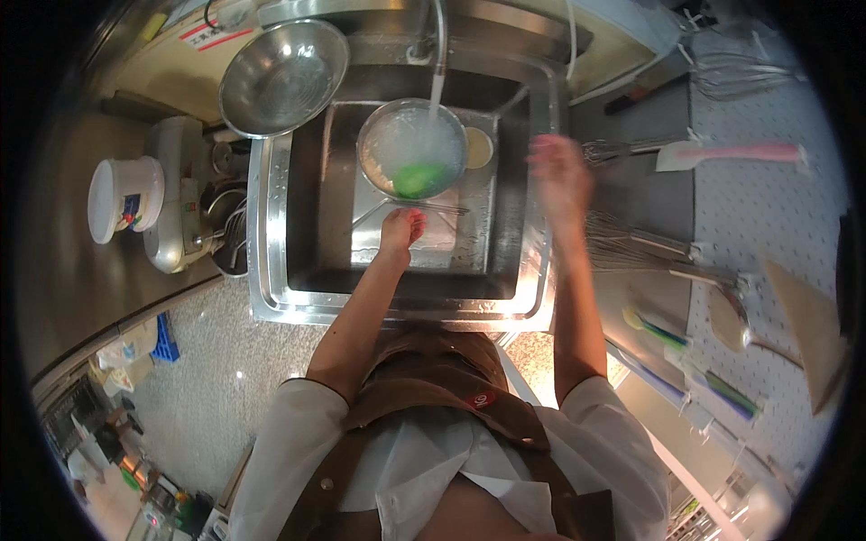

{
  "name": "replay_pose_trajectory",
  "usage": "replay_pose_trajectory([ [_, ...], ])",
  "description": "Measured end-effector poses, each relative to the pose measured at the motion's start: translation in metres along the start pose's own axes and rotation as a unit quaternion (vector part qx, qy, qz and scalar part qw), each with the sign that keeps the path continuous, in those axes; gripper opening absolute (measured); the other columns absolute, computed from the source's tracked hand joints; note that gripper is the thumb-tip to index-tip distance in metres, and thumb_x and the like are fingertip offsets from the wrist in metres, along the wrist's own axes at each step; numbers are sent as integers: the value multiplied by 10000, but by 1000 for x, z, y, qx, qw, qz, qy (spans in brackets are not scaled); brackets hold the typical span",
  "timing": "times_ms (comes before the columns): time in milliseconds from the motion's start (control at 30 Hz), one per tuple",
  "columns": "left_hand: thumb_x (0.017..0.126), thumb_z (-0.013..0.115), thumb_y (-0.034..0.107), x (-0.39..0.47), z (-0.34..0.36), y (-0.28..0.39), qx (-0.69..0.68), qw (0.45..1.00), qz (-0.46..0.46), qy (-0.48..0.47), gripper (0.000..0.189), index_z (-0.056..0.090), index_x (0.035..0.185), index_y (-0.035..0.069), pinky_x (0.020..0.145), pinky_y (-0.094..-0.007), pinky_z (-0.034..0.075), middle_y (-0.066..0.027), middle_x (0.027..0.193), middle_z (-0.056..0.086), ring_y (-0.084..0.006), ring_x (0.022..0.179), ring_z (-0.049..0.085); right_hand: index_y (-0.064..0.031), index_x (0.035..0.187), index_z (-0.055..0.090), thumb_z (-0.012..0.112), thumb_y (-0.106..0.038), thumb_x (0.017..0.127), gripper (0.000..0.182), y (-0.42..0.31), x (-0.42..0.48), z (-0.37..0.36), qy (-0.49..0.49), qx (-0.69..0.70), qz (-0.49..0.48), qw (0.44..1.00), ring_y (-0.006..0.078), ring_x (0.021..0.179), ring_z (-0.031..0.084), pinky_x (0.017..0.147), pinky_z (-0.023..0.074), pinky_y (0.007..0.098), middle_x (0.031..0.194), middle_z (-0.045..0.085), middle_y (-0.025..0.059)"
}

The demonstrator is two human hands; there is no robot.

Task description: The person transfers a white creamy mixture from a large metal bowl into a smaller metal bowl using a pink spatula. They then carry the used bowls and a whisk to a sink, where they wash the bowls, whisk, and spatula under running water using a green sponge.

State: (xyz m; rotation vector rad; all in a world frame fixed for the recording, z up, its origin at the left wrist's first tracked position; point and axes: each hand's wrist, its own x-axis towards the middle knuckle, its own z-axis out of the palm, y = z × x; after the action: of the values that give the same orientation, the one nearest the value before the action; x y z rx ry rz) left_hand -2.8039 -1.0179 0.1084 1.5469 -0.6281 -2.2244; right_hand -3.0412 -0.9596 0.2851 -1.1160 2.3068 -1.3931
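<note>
Water runs from a faucet (438,67) into a round bowl (362,152) in the stainless steel sink (267,257). Cloudy water fills the bowl, and a bright green object (419,180), blurred, lies at its near side. Just below the bowl is my left hand (404,231), its fingers curled, close to some thin metal wires (433,205); whether it grips them is unclear. My right hand (560,172) is blurred by motion over the sink's right rim, near hanging whisks; nothing can be made out in it. A pale yellow round thing (479,149) lies right of the bowl.
A large metal bowl (284,78) rests at the sink's back left corner. Farther left stand a stand mixer (172,223) and a white tub (125,196). On the right are several whisks (629,243), a pink-handled spatula (744,153) and a perforated board (737,203).
</note>
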Motion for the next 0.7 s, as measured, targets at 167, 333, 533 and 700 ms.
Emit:
replay_pose_trajectory([
  [167, 929, 466, 185, 3, -19, 5, 0, 996, 56, 76, 137, 547, 951, 78, 652, -284, 491, -64, 864, 649, -148, 726, 615, -80, 1066, 604, 630, -197, 832, 264, 89, -9, 178, -310, -93, -13, 946, 318, 916, 643, 774, 514, 417, 1028, 636, 173],
  [333, 959, 469, 202, 9, -26, 15, 59, 987, 111, 102, 170, 566, 929, 66, 681, -281, 485, -59, 884, 653, -145, 764, 615, -73, 1104, 589, 635, -230, 792, 352, 127, -22, 251, -528, -266, 18, 806, 351, 1048, 597, 844, 498, 458, 1092, 624, 183],
  [533, 912, 534, 122, 30, -14, 29, 114, 945, 262, 159, 100, 536, 920, 22, 652, -304, 472, -82, 830, 615, -183, 692, 587, -80, 1118, 595, 596, -122, 789, 332, 91, 27, 219, -266, -294, 128, 909, 363, 1087, 570, 874, 479, 454, 1128, 607, 186],
  [700, 908, 516, 75, 91, -38, -7, 159, 904, 237, 318, 94, 507, 973, 9, 642, -315, 490, -123, 902, 580, -213, 744, 610, -106, 1060, 643, 504, -82, 821, 277, 114, 21, 222, -332, -398, -36, 854, 371, 1184, 483, 940, 436, 409, 1212, 564, 166],
])
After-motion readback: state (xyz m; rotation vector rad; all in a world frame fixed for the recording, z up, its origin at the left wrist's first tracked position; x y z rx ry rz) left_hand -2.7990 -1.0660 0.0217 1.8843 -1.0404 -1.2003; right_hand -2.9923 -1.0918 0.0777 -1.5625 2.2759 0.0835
